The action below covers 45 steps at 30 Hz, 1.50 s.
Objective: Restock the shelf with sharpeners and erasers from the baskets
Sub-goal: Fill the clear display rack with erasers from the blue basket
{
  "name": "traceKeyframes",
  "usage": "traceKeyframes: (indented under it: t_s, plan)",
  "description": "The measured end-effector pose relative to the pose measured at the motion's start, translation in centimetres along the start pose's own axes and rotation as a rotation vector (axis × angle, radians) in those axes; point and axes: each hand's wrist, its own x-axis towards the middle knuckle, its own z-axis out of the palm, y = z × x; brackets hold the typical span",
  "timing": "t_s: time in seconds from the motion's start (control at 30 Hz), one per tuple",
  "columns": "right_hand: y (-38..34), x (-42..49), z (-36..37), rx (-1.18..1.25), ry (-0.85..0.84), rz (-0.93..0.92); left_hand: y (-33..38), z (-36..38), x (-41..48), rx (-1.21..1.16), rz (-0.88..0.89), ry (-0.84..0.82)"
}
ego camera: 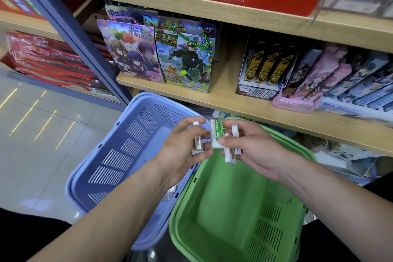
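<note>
While in two hands point(182, 151) point(257, 151), four erasers point(197, 142) point(217, 134) point(235, 131) point(230, 156)

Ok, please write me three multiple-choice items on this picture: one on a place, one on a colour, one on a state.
1. Where does the green basket stand, relative to the blue basket?
A. on its right
B. on its left
C. inside it

2. What colour is the sleeve of the eraser marked "Hard Eraser"?
A. red
B. green
C. black

3. What does the left hand do?
A. lies flat on a shelf
B. grips a basket handle
C. holds a white eraser

Answers:
1 A: the green one sits to the right of the blue one.
2 B: the sleeve is green with white letters, under the thumb of the right hand.
3 C: its fingers curl round the eraser.
</note>
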Motion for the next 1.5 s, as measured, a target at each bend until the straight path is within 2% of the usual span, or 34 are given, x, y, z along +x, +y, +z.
traceKeyframes:
  t_s: [0.3, 0.43, 0.6, 0.8, 0.9, 1.1, 1.27, 1.5]
  plan:
    - [-0.3, 0.0, 0.6, -0.005, 0.009, -0.026, -0.3, 0.1, 0.1, 0.055, 0.041, 0.004]
    - [-0.4, -0.3, 0.7, -0.051, -0.039, -0.061, -0.1, 0.1, 0.0, 0.088, 0.05, 0.005]
    - [-0.4, 0.0, 0.8, 0.055, -0.075, 0.005, -0.3, -0.1, 0.3, 0.052, 0.027, 0.079]
    - [-0.3, 0.1, 0.4, 0.083, -0.025, 0.009, 0.3, -0.8, 0.5, -0.001, 0.049, 0.158]
    - [-0.5, 0.2, 0.2, 0.125, -0.025, 0.007, 0.1, -0.9, 0.3, 0.082, 0.054, 0.154]
    - [-0.6, 0.5, 0.0, 0.155, 0.027, -0.032, -1.5, 0.4, -0.3, 0.167, 0.06, 0.008]
    - [-0.5, 0.4, 0.3, 0.193, -0.021, -0.045, -1.8, 0.8, -0.3, 0.328, 0.143, 0.108]
    - [-0.9, 0.0, -0.2, 0.216, -0.005, -0.089, -0.6, 0.9, -0.5, 0.354, 0.164, 0.093]
